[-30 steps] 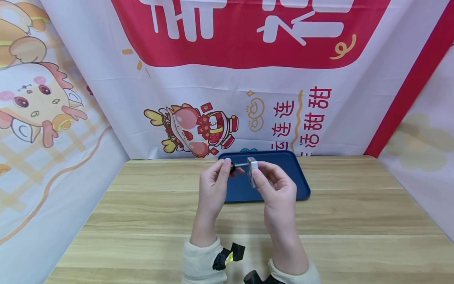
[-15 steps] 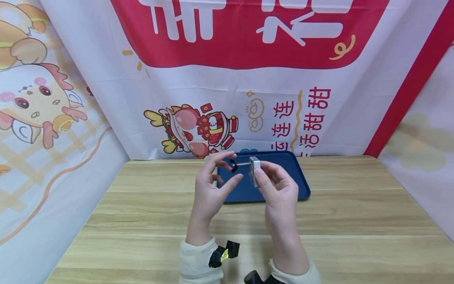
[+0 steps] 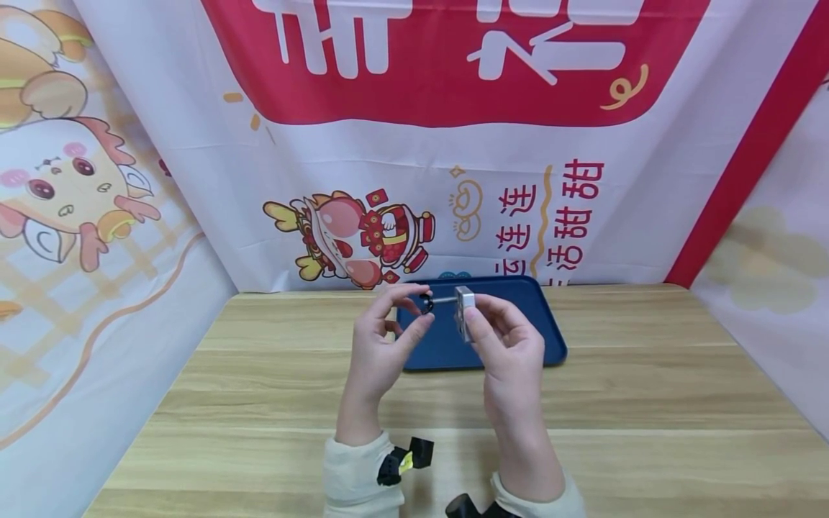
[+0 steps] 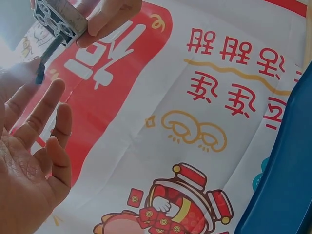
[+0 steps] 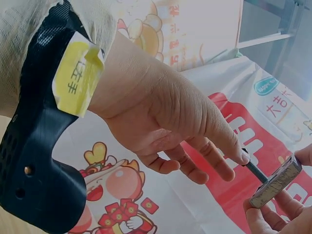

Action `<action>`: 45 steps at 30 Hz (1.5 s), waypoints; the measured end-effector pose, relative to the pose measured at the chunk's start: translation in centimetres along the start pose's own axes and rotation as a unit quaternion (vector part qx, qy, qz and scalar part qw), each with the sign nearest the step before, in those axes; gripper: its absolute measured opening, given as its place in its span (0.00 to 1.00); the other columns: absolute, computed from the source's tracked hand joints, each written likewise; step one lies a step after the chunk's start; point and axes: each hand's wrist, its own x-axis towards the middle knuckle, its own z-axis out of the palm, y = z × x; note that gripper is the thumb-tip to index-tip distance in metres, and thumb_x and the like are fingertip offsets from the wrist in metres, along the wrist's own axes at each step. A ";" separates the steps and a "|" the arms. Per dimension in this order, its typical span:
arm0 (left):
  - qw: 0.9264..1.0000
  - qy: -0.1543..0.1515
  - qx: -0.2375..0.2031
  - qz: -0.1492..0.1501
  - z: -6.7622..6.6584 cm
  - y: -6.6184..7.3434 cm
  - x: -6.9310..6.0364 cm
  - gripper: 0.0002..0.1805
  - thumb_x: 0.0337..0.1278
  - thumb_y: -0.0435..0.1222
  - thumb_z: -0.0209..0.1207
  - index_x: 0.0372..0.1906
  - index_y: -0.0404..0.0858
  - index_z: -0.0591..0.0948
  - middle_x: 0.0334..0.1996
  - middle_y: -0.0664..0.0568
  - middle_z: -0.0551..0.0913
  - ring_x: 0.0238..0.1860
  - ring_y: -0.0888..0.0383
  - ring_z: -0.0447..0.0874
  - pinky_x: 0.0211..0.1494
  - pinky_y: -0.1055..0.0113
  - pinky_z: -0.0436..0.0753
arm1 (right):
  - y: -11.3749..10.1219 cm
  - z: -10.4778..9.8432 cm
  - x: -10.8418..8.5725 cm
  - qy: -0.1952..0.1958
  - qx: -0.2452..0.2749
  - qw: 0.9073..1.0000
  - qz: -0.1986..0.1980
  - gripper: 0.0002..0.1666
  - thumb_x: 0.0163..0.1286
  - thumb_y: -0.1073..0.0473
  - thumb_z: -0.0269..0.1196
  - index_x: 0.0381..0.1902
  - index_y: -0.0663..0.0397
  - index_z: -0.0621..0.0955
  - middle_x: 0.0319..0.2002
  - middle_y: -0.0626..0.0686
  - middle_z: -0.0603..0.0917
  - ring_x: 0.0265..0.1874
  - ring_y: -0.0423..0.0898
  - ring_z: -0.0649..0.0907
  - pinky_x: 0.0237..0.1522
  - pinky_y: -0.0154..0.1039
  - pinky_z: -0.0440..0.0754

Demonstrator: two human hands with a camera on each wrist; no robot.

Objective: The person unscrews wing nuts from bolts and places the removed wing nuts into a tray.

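Observation:
My right hand (image 3: 513,352) grips a small silver metal block (image 3: 464,296) by its right side, above the tray. A threaded bolt (image 3: 444,300) sticks out of the block toward the left and ends in a black knob (image 3: 426,303). The thumb and a finger of my left hand (image 3: 378,347) pinch this knob at its edges; the other fingers are spread loosely. Openings show in the face of the metal block (image 4: 61,18) in the left wrist view. In the right wrist view the left thumb tip meets the black end of the bolt (image 5: 257,172).
A dark blue tray (image 3: 544,316) lies at the back of the wooden table (image 3: 272,403), behind the hands. Printed cloth (image 3: 414,151) hangs behind it and at both sides. Black camera mounts (image 3: 391,466) sit on the wrists.
My left hand let go of the black knob, spread its thumb and fingers apart, then closed in on the knob again. My right hand and the block shifted slightly right, then stayed put.

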 end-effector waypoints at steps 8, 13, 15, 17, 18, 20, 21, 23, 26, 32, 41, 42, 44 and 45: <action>1.000 0.010 0.000 -0.027 0.3 -0.1 0.0 0.11 0.66 0.35 0.61 0.51 0.41 0.84 0.49 0.51 0.86 0.47 0.55 0.78 0.36 0.67 0.75 | 0.0 0.0 0.0 -0.001 -0.004 1.000 -0.001 0.13 0.71 0.63 0.63 0.51 0.62 0.81 0.41 0.49 0.84 0.40 0.44 0.84 0.48 0.35 0.84; 0.997 0.031 -0.001 -0.065 0.7 0.0 0.2 0.09 0.69 0.39 0.59 0.45 0.40 0.85 0.46 0.51 0.87 0.47 0.59 0.79 0.38 0.68 0.76 | -0.1 0.1 -0.1 -0.004 -0.001 1.000 -0.004 0.12 0.71 0.62 0.63 0.49 0.62 0.81 0.40 0.49 0.84 0.39 0.43 0.84 0.47 0.34 0.84; 0.997 0.038 -0.003 -0.074 0.8 0.0 0.2 0.09 0.70 0.40 0.58 0.42 0.39 0.85 0.45 0.51 0.87 0.46 0.60 0.80 0.37 0.69 0.76 | -0.1 0.1 -0.1 -0.005 0.000 1.000 -0.003 0.12 0.71 0.62 0.63 0.49 0.62 0.81 0.40 0.49 0.84 0.39 0.43 0.84 0.47 0.34 0.84; 0.996 0.045 -0.007 -0.076 0.9 0.1 0.2 0.10 0.70 0.40 0.58 0.40 0.38 0.86 0.43 0.50 0.87 0.45 0.60 0.81 0.36 0.70 0.75 | -0.1 0.1 -0.1 -0.006 -0.001 1.000 -0.003 0.12 0.71 0.62 0.63 0.49 0.62 0.81 0.40 0.49 0.84 0.39 0.43 0.84 0.47 0.34 0.84; 0.996 0.047 -0.010 -0.076 0.9 0.2 0.2 0.11 0.70 0.40 0.57 0.39 0.38 0.86 0.42 0.49 0.88 0.44 0.60 0.82 0.35 0.70 0.75 | -0.1 0.1 -0.1 -0.006 0.000 1.000 -0.004 0.11 0.71 0.62 0.63 0.49 0.61 0.82 0.40 0.49 0.84 0.38 0.43 0.84 0.46 0.34 0.84; 0.996 0.049 -0.016 -0.075 1.0 0.3 0.3 0.12 0.71 0.39 0.57 0.38 0.36 0.85 0.40 0.46 0.87 0.43 0.60 0.82 0.34 0.71 0.74 | -0.1 0.1 -0.1 -0.006 0.001 1.000 -0.004 0.11 0.71 0.63 0.63 0.48 0.61 0.82 0.40 0.49 0.84 0.38 0.43 0.84 0.46 0.34 0.84; 0.996 0.050 -0.019 -0.074 1.0 0.3 0.3 0.12 0.71 0.39 0.56 0.38 0.35 0.85 0.39 0.45 0.87 0.42 0.61 0.83 0.34 0.71 0.75 | -0.1 0.1 0.0 -0.006 0.001 1.000 -0.005 0.10 0.71 0.63 0.63 0.48 0.61 0.82 0.40 0.49 0.85 0.38 0.43 0.84 0.46 0.34 0.84; 0.996 0.050 -0.026 -0.075 1.0 0.3 0.4 0.13 0.72 0.39 0.55 0.38 0.34 0.85 0.38 0.43 0.87 0.41 0.61 0.82 0.35 0.70 0.76 | -0.1 0.1 0.0 -0.005 0.003 1.000 -0.006 0.10 0.71 0.63 0.62 0.48 0.61 0.82 0.40 0.49 0.85 0.39 0.43 0.84 0.46 0.34 0.84; 0.996 0.050 -0.038 -0.070 0.9 0.2 0.3 0.11 0.73 0.38 0.54 0.43 0.35 0.84 0.41 0.44 0.86 0.42 0.61 0.81 0.37 0.69 0.77 | 0.0 0.0 0.0 -0.005 0.003 1.000 -0.007 0.11 0.71 0.63 0.62 0.49 0.61 0.82 0.41 0.49 0.85 0.39 0.43 0.84 0.46 0.34 0.84; 0.999 0.028 -0.020 0.002 0.1 0.0 0.1 0.21 0.60 0.29 0.65 0.58 0.43 0.79 0.55 0.51 0.82 0.48 0.55 0.79 0.36 0.71 0.77 | 0.0 0.0 -0.1 -0.005 -0.002 1.000 -0.002 0.12 0.72 0.62 0.62 0.50 0.61 0.81 0.42 0.49 0.85 0.41 0.44 0.84 0.48 0.35 0.84; 0.998 -0.012 0.001 0.062 -0.2 -0.3 0.0 0.22 0.58 0.27 0.65 0.58 0.42 0.80 0.61 0.51 0.78 0.48 0.56 0.77 0.34 0.69 0.76 | -0.1 0.0 -0.1 -0.004 -0.005 1.000 0.002 0.13 0.71 0.62 0.62 0.51 0.63 0.81 0.42 0.49 0.85 0.40 0.44 0.84 0.47 0.35 0.84; 0.998 -0.013 0.003 0.062 -0.2 -0.3 0.0 0.21 0.59 0.27 0.65 0.57 0.42 0.80 0.61 0.51 0.78 0.48 0.56 0.77 0.34 0.69 0.76 | -0.1 0.0 -0.1 -0.004 -0.004 1.000 0.002 0.13 0.71 0.62 0.62 0.51 0.63 0.81 0.41 0.49 0.85 0.40 0.44 0.84 0.47 0.35 0.85; 0.998 -0.012 0.004 0.061 -0.1 -0.4 0.0 0.20 0.59 0.27 0.65 0.56 0.42 0.81 0.61 0.51 0.78 0.47 0.56 0.77 0.34 0.70 0.75 | 0.0 0.0 0.0 -0.004 -0.002 1.000 0.002 0.13 0.71 0.63 0.62 0.51 0.63 0.80 0.41 0.49 0.85 0.40 0.44 0.84 0.47 0.35 0.85; 0.998 -0.010 0.004 0.060 -0.1 -0.4 0.0 0.19 0.59 0.27 0.65 0.56 0.42 0.81 0.60 0.51 0.78 0.47 0.56 0.77 0.34 0.70 0.75 | 0.0 0.0 -0.1 -0.004 -0.003 1.000 0.003 0.13 0.71 0.63 0.62 0.51 0.63 0.80 0.41 0.49 0.85 0.40 0.44 0.85 0.48 0.35 0.85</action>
